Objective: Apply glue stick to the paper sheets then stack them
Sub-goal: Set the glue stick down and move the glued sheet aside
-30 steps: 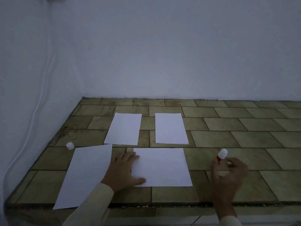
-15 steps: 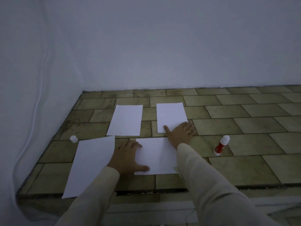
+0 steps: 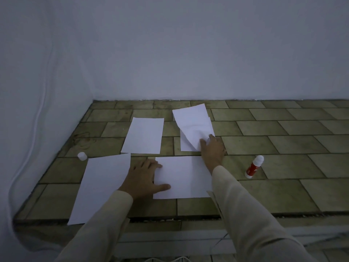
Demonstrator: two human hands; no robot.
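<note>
While you kneel at the tiled floor (image 3: 283,144), four white sheets lie on it. Your nearest left sheet (image 3: 100,184) lies flat and untouched. Your left hand (image 3: 143,178) rests spread and flat on the left edge of the near centre sheet (image 3: 185,178), gripping nothing. Your far left sheet (image 3: 143,136) lies flat. Your right hand (image 3: 213,150) pinches the near right corner of the far right sheet (image 3: 192,125), which is partly raised and creased. Your uncapped glue stick (image 3: 254,167) lies on the tiles right of that hand. Its cap (image 3: 82,156) stands near the left wall.
</note>
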